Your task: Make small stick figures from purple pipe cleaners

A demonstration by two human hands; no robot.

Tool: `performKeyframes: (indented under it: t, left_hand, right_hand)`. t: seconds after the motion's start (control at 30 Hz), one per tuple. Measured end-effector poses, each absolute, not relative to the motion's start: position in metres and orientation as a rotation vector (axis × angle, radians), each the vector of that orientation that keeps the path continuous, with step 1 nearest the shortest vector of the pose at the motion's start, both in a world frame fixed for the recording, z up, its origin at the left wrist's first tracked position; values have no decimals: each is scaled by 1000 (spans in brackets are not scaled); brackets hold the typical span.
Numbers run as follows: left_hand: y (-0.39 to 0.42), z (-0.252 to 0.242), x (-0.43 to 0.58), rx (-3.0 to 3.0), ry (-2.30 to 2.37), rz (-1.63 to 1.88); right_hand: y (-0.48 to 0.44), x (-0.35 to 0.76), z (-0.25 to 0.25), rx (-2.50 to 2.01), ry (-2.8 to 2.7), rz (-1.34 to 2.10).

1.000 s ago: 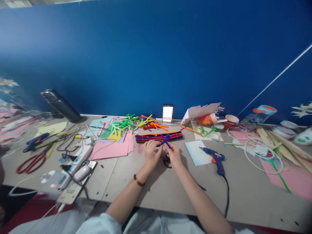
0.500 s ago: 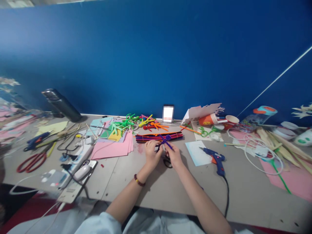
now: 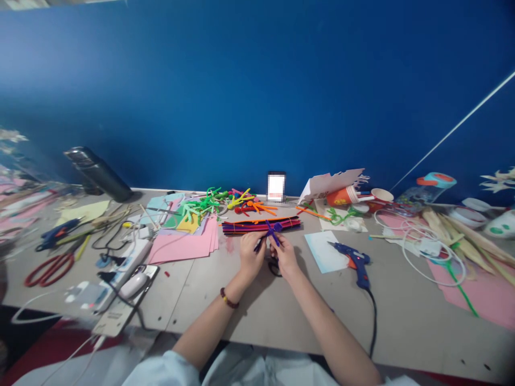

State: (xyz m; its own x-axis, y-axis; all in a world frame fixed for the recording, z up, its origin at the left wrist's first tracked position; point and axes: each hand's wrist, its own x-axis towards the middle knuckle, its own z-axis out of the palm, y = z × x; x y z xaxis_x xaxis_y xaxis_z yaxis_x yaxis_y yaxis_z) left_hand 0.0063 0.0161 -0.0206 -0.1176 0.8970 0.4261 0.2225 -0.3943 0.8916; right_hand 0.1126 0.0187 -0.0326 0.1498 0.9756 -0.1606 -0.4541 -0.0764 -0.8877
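Between my two hands is a purple pipe-cleaner figure [image 3: 274,229], held just in front of the bundle of pipe cleaners. My left hand [image 3: 251,252] is closed, its fingertips pinching the left side of the figure. From the other side my right hand [image 3: 285,254] grips it between thumb and fingers. The pipe-cleaner bundle [image 3: 237,228], in purple, red, orange and black, lies on the table right behind. Under my hands shows part of a pair of scissors with dark handles [image 3: 275,267]; the rest is hidden.
A blue glue gun [image 3: 358,261] lies to the right beside a pale blue card [image 3: 322,251]. Pink paper sheets [image 3: 181,247] and green pipe-cleaner figures [image 3: 207,203] are left of centre. Farther left are a power strip [image 3: 129,265], red-handled scissors [image 3: 50,269] and a dark bottle [image 3: 100,174].
The purple figure has turned in my fingers, its long arms now less spread out. Both hands stay close together in nearly the same place. The view has shifted slightly.
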Motion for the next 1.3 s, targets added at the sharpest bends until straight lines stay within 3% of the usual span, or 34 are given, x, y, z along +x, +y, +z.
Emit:
performKeyframes:
  t: [0.3,0.67,1.1,1.3]
  left_hand:
    - [15,-18,7,1603,1216,1599]
    - [19,-24,4,2255,1388,1682]
    - [22,-31,13,1430,1134,1489]
    - [23,-32,14,1532,1110,1592]
  right_hand:
    - [17,118,-30,-1040,-799,1314]
    - [17,114,-30,-1082,-700,1326]
    - [18,110,-26,-980,-614,1339]
    - [18,110,-28,-976,-594,1337]
